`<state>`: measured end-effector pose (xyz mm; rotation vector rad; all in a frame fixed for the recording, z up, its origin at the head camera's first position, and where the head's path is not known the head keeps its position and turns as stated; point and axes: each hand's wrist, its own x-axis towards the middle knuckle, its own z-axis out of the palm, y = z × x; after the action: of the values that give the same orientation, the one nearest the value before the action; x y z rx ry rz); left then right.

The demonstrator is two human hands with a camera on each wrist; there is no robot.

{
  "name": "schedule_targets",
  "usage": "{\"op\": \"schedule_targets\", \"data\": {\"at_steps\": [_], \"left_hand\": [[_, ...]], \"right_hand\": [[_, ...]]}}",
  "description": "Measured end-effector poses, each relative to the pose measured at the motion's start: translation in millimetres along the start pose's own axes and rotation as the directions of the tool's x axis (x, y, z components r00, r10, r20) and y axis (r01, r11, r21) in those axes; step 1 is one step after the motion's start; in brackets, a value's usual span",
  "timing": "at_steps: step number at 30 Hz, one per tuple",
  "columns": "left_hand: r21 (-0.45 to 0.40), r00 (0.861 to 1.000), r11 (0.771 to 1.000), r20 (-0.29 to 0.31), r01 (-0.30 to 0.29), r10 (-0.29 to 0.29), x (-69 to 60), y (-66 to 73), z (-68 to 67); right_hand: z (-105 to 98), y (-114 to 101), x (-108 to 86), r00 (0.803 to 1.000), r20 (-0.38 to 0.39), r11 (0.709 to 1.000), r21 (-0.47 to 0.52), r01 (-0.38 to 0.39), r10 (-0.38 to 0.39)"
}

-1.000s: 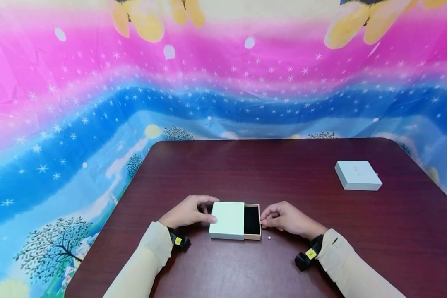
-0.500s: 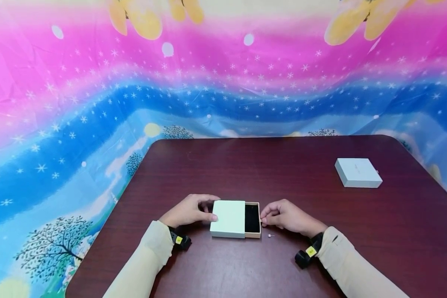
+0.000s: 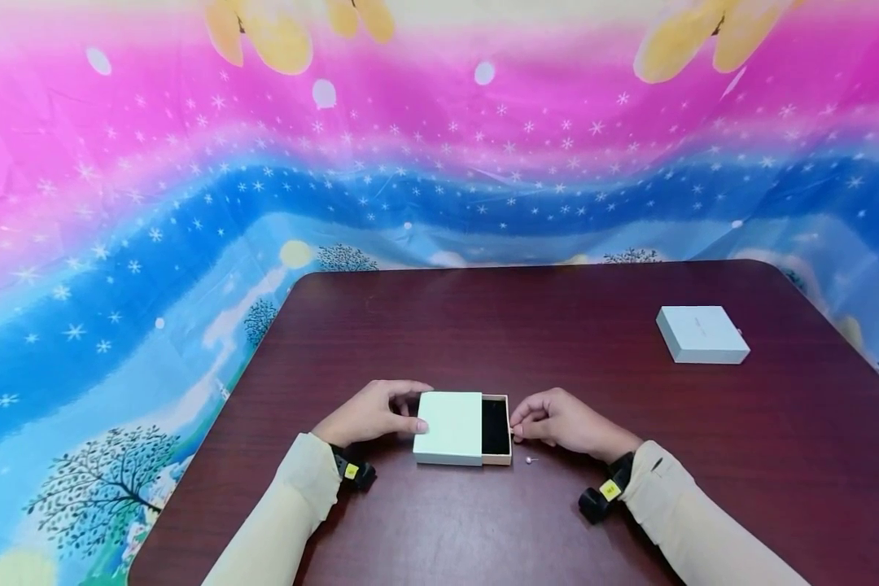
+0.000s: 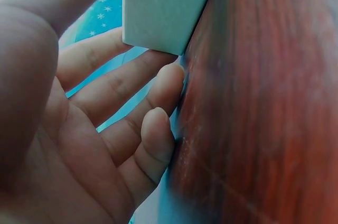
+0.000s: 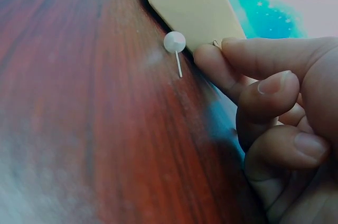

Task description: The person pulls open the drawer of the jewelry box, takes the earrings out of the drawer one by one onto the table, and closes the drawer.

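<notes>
A small pale jewelry box [image 3: 448, 427] lies on the table with its drawer [image 3: 494, 458] partly out to the right, showing a black lining. My left hand [image 3: 369, 415] grips the left end of the box's sleeve, thumb in front and fingers behind. My right hand [image 3: 571, 423] is at the drawer's right end, where thumb and index finger pinch a tiny pull tab [image 5: 216, 44], mostly hidden by the fingertips. On the table just in front of that hand lies a pearl stud earring [image 5: 174, 42], its thin post pointing away from the drawer.
A second white box [image 3: 703, 334], closed, sits toward the back right of the dark wood table [image 3: 483, 325]. Behind the table hangs a colorful printed cloth [image 3: 439, 146]. Each wrist carries a black strapped camera.
Both hands keep their hold on the box. Slightly less of the drawer seems to show than a second ago. The head view has shifted slightly; the earring stays on the table.
</notes>
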<state>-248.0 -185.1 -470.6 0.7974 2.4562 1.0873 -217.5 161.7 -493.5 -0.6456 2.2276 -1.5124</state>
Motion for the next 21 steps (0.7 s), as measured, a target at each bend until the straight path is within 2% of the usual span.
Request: {"op": "schedule_targets", "data": {"at_steps": [21], "left_hand": [[0.023,1.000,1.000,0.000,-0.005,0.005,2.4,2.6,3.3]], "right_hand": [[2.2,-4.7,0.1,1.000,-0.005,1.000,0.017,-0.005,0.005]]}}
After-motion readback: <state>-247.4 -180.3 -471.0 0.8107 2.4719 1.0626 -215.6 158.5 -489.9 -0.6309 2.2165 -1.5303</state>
